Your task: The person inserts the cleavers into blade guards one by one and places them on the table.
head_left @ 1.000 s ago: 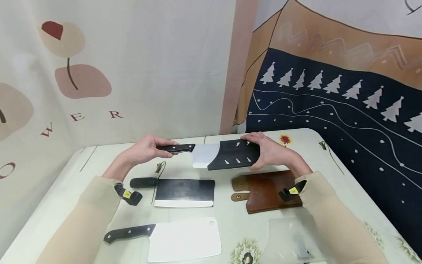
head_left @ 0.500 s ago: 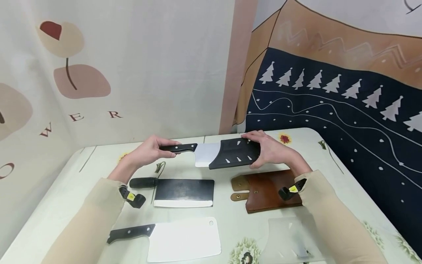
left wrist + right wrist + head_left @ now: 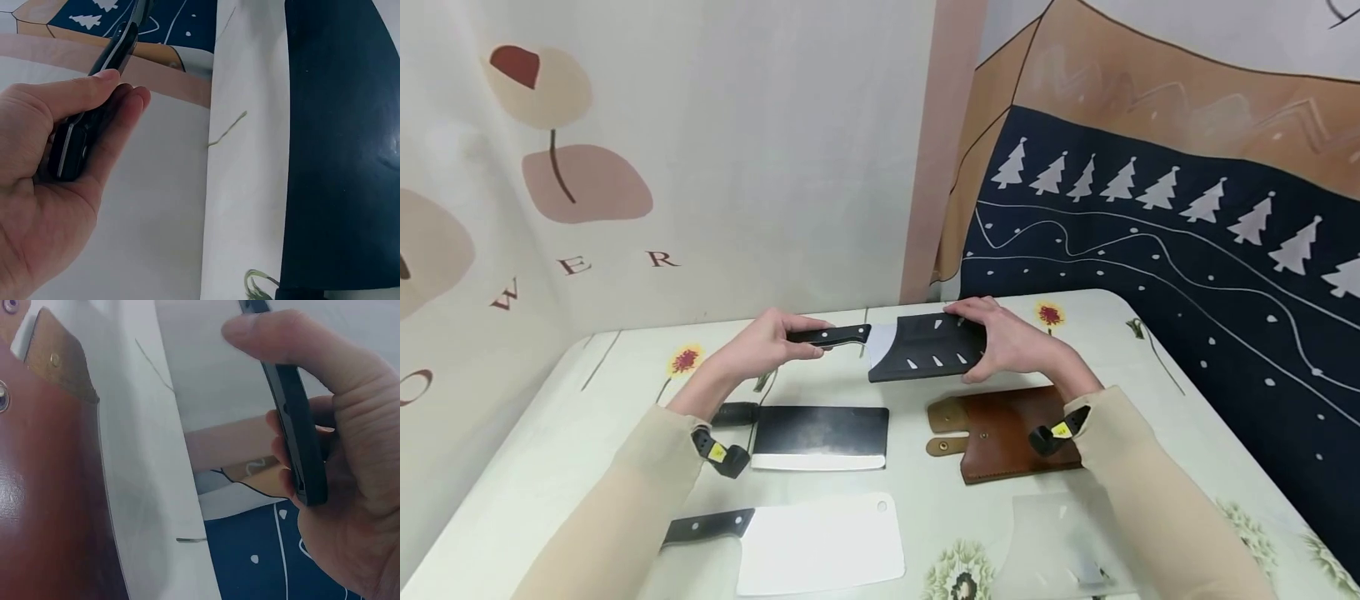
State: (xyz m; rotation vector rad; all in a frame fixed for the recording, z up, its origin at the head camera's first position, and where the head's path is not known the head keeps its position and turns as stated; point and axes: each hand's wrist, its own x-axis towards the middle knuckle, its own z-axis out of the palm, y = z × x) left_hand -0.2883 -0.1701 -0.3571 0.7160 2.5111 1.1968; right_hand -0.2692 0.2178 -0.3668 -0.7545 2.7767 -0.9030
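Observation:
My left hand (image 3: 767, 343) grips the black riveted handle of a cleaver (image 3: 882, 342), held above the far part of the table. Most of its blade sits inside a black slotted blade cover (image 3: 928, 350); only a narrow strip of steel shows by the handle. Fingers and thumb of my right hand (image 3: 1011, 340) hold the cover by its far right end. In the left wrist view the cleaver handle (image 3: 78, 140) lies between thumb and fingers. From the right wrist, the blade cover (image 3: 294, 425) is seen edge-on in the grasp.
Below the hands lies a dark-bladed cleaver (image 3: 820, 433), with a white-bladed cleaver (image 3: 820, 546) nearer the front. On the right are a brown leather sheath (image 3: 1015, 433) and a translucent blade cover (image 3: 1052, 546). Fabric with printed trees (image 3: 1150, 208) hangs behind the table (image 3: 625, 392).
My left hand has moved right with the cleaver, so its blade is deeper in the black cover and less steel shows. The right hand has stayed nearly in place.

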